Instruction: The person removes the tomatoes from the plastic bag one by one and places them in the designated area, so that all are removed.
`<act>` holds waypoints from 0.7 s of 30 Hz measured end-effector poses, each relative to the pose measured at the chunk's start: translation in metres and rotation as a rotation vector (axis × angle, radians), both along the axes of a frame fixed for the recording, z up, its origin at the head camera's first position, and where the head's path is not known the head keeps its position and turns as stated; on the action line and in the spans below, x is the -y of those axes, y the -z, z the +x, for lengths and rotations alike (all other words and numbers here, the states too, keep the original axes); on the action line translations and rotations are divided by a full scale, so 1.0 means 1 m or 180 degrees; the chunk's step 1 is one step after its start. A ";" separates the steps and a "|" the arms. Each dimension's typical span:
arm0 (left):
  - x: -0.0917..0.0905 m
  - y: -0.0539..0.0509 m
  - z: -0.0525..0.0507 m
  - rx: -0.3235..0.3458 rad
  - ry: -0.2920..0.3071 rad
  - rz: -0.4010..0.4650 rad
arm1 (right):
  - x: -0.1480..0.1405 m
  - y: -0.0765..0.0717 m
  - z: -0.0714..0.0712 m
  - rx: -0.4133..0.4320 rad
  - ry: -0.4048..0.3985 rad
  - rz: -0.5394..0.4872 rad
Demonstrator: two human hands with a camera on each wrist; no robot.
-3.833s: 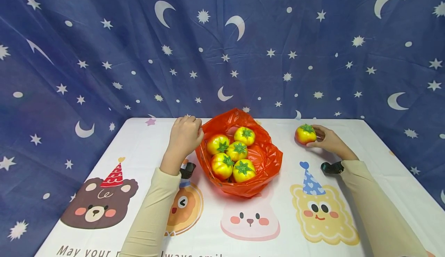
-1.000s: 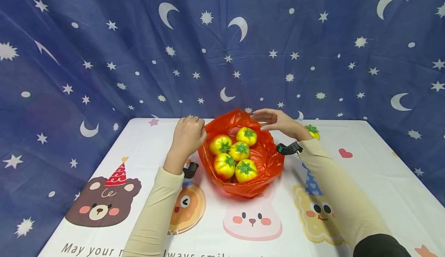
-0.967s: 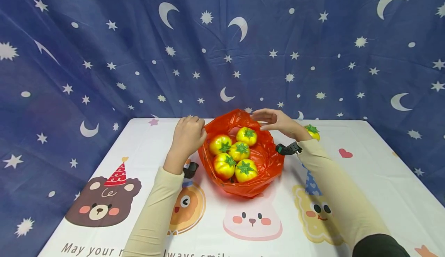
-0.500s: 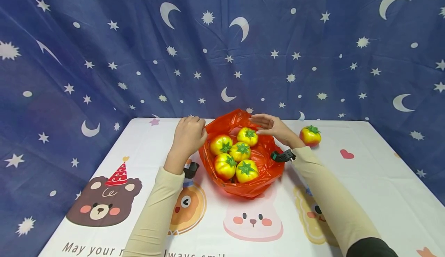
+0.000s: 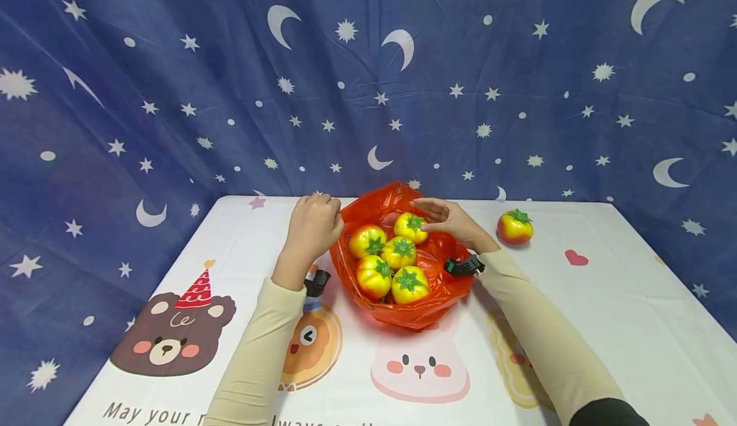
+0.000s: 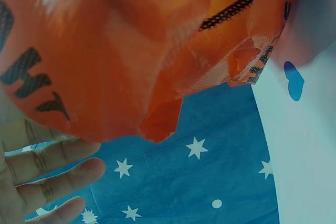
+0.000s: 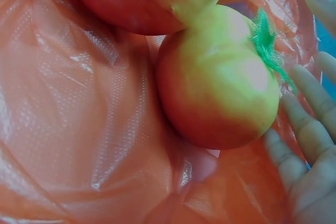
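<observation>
In the head view, a thin, crinkled red plastic bag [image 5: 417, 318] on the white-clothed tabletop [image 5: 645, 298] holds five glossy, rounded tomatoes [image 5: 375, 277]; a sixth tomato [image 5: 514, 230] sits apart, to the right. The left hand [image 5: 313, 222] is at the bag's left rim; whether it pinches the plastic, I cannot tell. The right hand [image 5: 455, 220] is spread wide at the bag's farthest tomato [image 5: 409, 228].

The left wrist view shows filmy folds with black lettering [image 6: 26, 69], beside loosely extended fingers [image 6: 60, 182].

The right wrist view shows two smooth, red-to-yellow tomatoes touching, one with a frayed, woven green leaf [image 7: 266, 40].
</observation>
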State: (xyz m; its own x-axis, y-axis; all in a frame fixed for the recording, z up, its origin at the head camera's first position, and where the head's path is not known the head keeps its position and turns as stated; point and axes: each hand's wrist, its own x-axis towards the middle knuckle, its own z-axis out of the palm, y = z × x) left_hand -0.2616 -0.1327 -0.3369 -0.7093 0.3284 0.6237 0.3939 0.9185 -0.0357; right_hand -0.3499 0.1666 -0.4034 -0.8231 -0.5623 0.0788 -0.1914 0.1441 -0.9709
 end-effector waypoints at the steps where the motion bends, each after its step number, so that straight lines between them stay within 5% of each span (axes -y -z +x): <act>1: 0.000 0.000 0.000 0.0003 0.0000 -0.0001 | 0.000 0.001 0.000 -0.0014 -0.0004 -0.0002; 21: 0.000 0.000 0.000 0.0012 -0.0032 -0.0002 | -0.004 0.008 0.002 -0.0030 0.0118 -0.0043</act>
State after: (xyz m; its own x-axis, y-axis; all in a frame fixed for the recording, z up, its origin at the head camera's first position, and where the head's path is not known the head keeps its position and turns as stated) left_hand -0.2618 -0.1332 -0.3365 -0.7148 0.3217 0.6209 0.3848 0.9223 -0.0348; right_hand -0.3476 0.1701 -0.4112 -0.8425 -0.5304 0.0940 -0.1954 0.1383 -0.9709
